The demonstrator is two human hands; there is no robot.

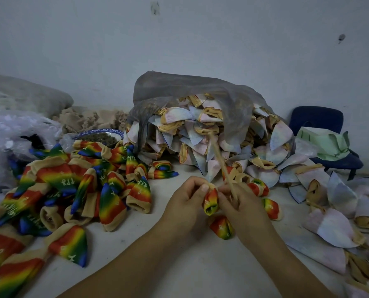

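In the head view, at lower centre of the frame, the rainbow fabric cone (211,202) is held between both hands, its open mouth toward the camera. The wooden stick (221,160) slants up toward the plastic bag (179,87). Pushed too hard, it could pierce the cone's tip seam or slide the cone off the fingertips. The left hand (185,203) curls thumb and fingers onto the cone's top. The right hand (241,207) clamps the stick and nips the cone's right edge.

forearms: both bare | left hand (185,202): bare | right hand (243,208): bare
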